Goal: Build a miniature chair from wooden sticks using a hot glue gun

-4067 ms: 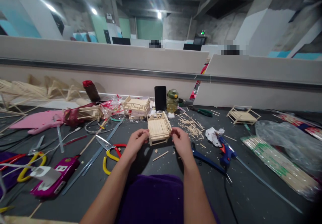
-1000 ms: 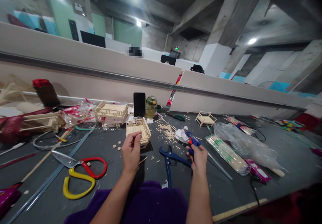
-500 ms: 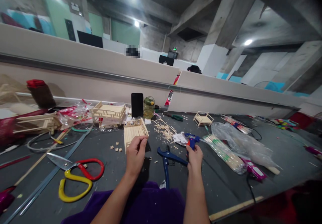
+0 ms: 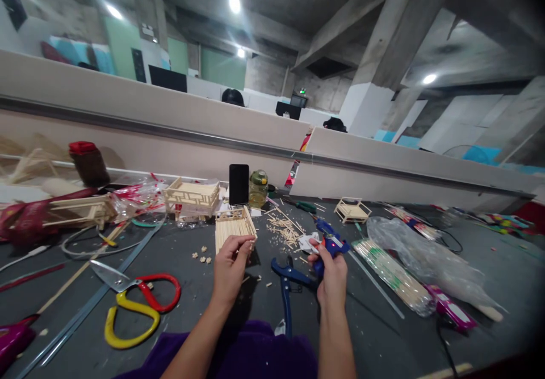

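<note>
My left hand (image 4: 232, 265) is closed in a pinch at the near right corner of a small model (image 4: 232, 231) built of pale wooden sticks. What lies between the fingertips is too small to make out. In my right hand (image 4: 332, 274) is a blue glue gun (image 4: 334, 243), its front end tilted up and leftward over the table. A blue ratchet cutter (image 4: 286, 291) lies between my forearms, partly behind the right hand. Beyond the glue gun's left side are a scrap of white paper (image 4: 305, 241) and a heap of short cut sticks (image 4: 283, 228).
Large scissors (image 4: 131, 302) with red and yellow handles lie at left, beside a metal ruler (image 4: 102, 291). Other stick models (image 4: 193, 194) stand behind, near a phone (image 4: 239, 183) and bottle (image 4: 258, 189). A small stick bed (image 4: 352, 210) and bagged sticks (image 4: 394, 274) are at right.
My right hand has raised and turned the glue gun, its front now pointing further up and away. My left hand keeps its pinch at the model. The camera view has shifted slightly.
</note>
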### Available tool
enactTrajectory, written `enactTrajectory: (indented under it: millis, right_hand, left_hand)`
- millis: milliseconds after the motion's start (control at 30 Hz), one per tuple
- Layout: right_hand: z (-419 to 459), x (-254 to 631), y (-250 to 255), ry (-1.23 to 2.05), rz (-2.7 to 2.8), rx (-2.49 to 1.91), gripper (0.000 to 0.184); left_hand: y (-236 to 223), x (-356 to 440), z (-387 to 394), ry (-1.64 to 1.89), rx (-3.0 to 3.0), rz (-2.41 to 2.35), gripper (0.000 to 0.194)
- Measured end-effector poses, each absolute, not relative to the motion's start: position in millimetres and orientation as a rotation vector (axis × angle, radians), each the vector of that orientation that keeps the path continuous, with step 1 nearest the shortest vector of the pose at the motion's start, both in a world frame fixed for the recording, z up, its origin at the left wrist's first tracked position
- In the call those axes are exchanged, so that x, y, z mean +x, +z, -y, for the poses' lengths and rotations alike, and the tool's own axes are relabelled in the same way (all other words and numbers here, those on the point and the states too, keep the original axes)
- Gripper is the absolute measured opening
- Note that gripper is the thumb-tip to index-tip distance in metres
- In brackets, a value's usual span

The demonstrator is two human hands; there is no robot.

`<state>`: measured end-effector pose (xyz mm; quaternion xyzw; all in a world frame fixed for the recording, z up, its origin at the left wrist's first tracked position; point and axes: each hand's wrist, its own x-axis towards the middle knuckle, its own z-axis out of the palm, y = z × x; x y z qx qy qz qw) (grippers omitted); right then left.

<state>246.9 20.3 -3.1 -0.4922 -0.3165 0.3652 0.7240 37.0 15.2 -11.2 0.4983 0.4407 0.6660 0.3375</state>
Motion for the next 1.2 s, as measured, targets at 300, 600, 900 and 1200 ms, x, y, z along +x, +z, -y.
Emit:
enactTrajectory:
  millis: [300,600,900,1200]
  right_hand:
    - [-11,220,-3,0.433,0.907,-1.213,0.040]
    - [-8,218,-11,0.403,1.127,-1.282,0.032]
    - [6,193,-5,0.735,1.119,-1.193,0.032]
    - [10,186,-5,0.830,1.252,-1.182,0.032]
  left_hand:
    - [-6,39,-11,1.672,1.013,-1.009,0.032]
    - [-3,37,-11,1.681,0.956,-0.995,0.033]
    - [6,31,-10,1.729,0.837,-0.969,0.031]
    - [4,28,-11,1.729,0.730,-0.921,0.033]
